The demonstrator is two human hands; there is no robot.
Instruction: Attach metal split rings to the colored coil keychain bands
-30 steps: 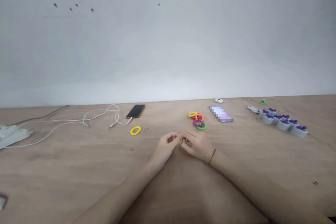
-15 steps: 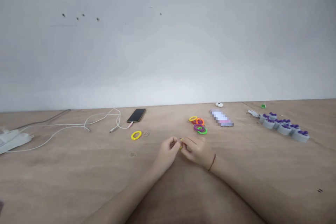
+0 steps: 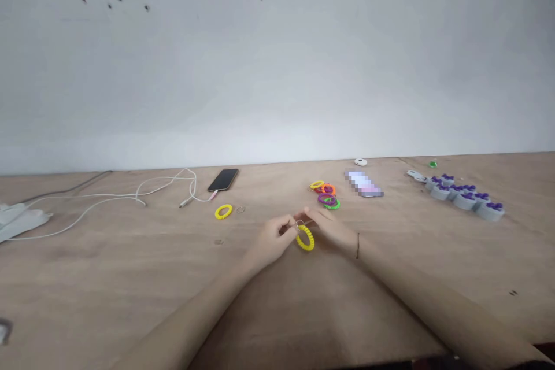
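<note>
My left hand (image 3: 274, 238) pinches a small metal split ring (image 3: 300, 224) between thumb and fingers. From that ring hangs a yellow spiral wrist coil (image 3: 308, 239), low over the wooden table. Just to its right, my right hand (image 3: 329, 228) has its fingers stretched out, close behind the coil; whether they touch the ring I cannot tell. Another yellow coil (image 3: 224, 211) lies to the left, with a loose metal ring (image 3: 240, 209) beside it. Beyond my right hand is a small pile of coils, among them an orange coil (image 3: 328, 189), a purple coil (image 3: 326, 199) and a green coil (image 3: 333, 204).
At the back left lies a dark phone (image 3: 224, 180) with a white cable (image 3: 130, 199) plugged in. A white power strip (image 3: 23, 222) is at the left edge. Further right are a second phone (image 3: 364, 184), a white oval object (image 3: 360, 162) and several grey-and-purple pieces (image 3: 466, 200).
The yellow coil, mostly hidden between my fingers before, now hangs in full view. My right fingers have gone from a pinch to stretched out. The camera view has tilted slightly down.
</note>
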